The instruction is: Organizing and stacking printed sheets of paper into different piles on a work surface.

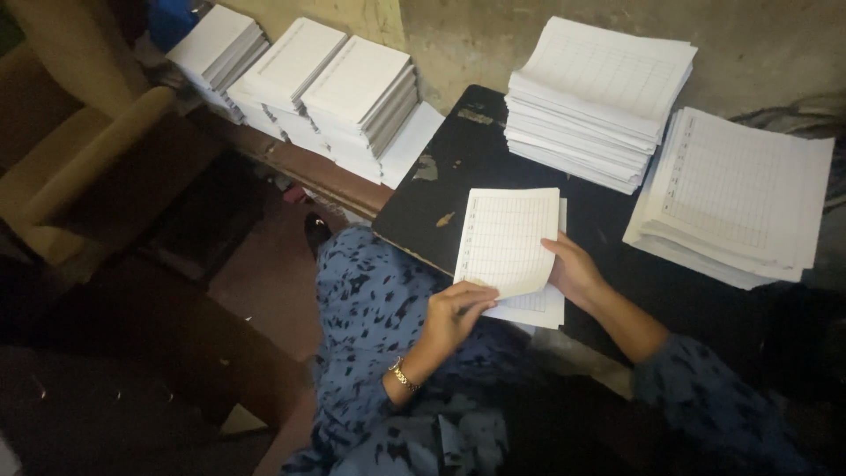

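head view | looks steeply down | near black board [458,167]

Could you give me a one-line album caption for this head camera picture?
Two hands, left hand and right hand, fold a ruled sheet on a black board among paper stacks.

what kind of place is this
Probably a small print or bookbinding workshop: stacks of ruled sheets on a worn black table, more stacks along the wall, and both hands folding a ruled sheet.
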